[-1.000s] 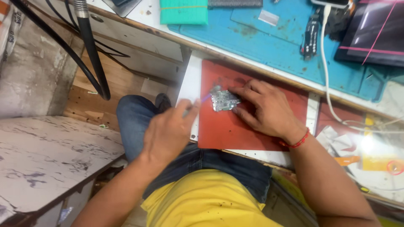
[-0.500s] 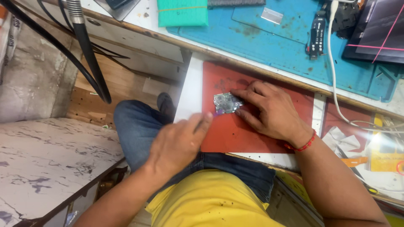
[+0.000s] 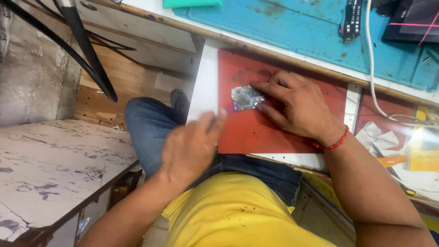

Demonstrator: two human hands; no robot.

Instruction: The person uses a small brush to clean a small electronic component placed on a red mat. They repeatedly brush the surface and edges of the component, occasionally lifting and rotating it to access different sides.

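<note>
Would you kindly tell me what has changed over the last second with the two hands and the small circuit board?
The left hand has drawn back from the circuit board toward the body, off the edge of the red mat; what it holds is blurred. The right hand stayed pressing its fingers on the board, which kept its place on the mat.

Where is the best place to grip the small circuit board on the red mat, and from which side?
Probably its bare left edge. The circuit board lies flat on the red mat, and the right hand covers its right end, so pinch the thin edges from the left.
</note>
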